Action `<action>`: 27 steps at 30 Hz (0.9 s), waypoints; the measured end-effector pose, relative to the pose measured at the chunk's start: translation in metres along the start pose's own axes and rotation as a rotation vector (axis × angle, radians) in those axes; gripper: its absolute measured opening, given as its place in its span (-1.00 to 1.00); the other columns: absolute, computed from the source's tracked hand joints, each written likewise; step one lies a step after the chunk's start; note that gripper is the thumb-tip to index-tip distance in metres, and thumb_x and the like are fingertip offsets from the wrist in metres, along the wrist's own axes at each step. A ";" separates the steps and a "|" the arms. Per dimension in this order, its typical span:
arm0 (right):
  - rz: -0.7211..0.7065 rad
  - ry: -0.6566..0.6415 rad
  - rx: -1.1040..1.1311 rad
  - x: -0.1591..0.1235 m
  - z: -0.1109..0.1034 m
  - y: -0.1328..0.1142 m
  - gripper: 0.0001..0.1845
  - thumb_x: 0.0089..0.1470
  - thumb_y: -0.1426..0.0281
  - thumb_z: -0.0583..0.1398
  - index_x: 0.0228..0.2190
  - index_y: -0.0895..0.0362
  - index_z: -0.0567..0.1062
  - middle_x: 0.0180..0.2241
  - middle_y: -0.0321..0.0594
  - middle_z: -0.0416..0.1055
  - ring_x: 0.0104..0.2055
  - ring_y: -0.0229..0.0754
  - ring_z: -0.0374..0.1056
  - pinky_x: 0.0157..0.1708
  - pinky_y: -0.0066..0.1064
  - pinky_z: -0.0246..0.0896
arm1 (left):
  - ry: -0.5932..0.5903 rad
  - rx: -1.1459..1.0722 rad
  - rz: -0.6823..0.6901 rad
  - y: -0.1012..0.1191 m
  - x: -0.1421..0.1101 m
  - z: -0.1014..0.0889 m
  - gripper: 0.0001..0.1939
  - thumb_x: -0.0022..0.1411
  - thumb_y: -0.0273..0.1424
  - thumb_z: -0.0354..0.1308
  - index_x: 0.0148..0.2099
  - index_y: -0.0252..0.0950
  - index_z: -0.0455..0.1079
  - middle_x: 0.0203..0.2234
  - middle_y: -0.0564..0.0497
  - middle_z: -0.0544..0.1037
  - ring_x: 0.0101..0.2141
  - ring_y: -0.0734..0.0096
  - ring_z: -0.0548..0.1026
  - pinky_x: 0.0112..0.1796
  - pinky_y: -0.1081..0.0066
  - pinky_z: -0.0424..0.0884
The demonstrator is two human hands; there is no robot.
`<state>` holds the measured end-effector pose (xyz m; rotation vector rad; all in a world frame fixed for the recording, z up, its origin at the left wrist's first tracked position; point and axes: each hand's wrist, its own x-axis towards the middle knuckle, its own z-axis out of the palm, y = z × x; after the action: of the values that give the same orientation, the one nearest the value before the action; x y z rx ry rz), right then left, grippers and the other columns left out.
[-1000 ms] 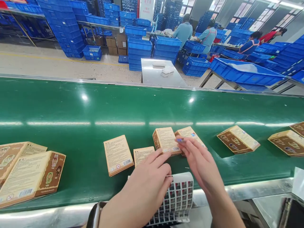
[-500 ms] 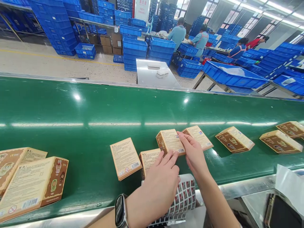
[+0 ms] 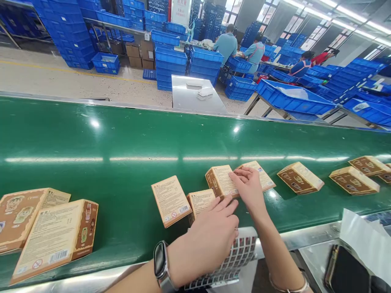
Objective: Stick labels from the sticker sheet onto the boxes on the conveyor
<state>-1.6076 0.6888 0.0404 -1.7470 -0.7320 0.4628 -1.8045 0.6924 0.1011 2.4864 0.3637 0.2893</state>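
My right hand (image 3: 249,189) lies with fingers stretched flat on a small tan box (image 3: 220,180) on the green conveyor belt (image 3: 122,138). My left hand (image 3: 210,238), with a watch on the wrist, rests fingers down over a sheet of small stickers (image 3: 235,256) at the belt's near edge, its fingertips touching another tan box (image 3: 199,201). A third tan box (image 3: 170,200) lies just left of it, and one more box (image 3: 259,174) lies behind my right hand.
More boxes lie on the belt: two larger ones (image 3: 55,236) at the left and several at the right (image 3: 299,177). A dark phone (image 3: 346,270) and white paper (image 3: 366,240) sit at the lower right. Beyond the belt are a steel table (image 3: 195,101), stacked blue crates (image 3: 171,65) and seated workers (image 3: 227,42).
My right hand, which held a small blue sticker above the box, has come down flat onto it. My left hand moved slightly right over the sticker sheet. The boxes have shifted rightwards in view.
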 end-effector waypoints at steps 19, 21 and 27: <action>-0.402 -0.842 -0.305 -0.122 -0.048 -0.106 -0.72 0.26 0.49 0.19 -0.04 -0.07 0.47 -0.23 -0.35 0.52 -0.26 -0.25 0.48 -0.29 -0.55 0.42 | -0.139 -0.522 -0.360 0.004 -0.077 -0.068 -0.88 0.34 -0.29 0.17 -0.25 -0.20 0.40 -0.40 0.17 0.52 -0.40 0.51 0.42 -0.39 0.56 0.23; -0.431 -0.834 -0.340 -0.129 -0.043 -0.102 -0.67 0.28 0.51 0.16 0.01 -0.06 0.43 -0.18 -0.31 0.52 -0.21 -0.23 0.48 -0.26 -0.50 0.43 | -0.155 -0.472 -0.366 0.003 -0.083 -0.069 -0.90 0.36 -0.34 0.13 -0.24 -0.21 0.40 -0.41 0.16 0.52 -0.41 0.51 0.42 -0.39 0.55 0.23; -0.800 -0.625 -0.483 -0.146 -0.023 -0.103 -0.79 0.26 0.56 0.12 -0.17 0.04 0.46 -0.22 -0.22 0.54 -0.14 -0.08 0.49 0.00 -0.17 0.31 | -0.169 -0.336 -0.362 -0.002 -0.092 -0.065 -0.77 0.42 -0.33 0.02 -0.32 -0.25 0.33 -0.50 0.15 0.46 -0.50 0.50 0.35 -0.45 0.51 0.19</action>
<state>-1.7243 0.5917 0.1368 -1.5490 -2.0181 0.2726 -1.9103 0.6993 0.1402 2.0515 0.6270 -0.0100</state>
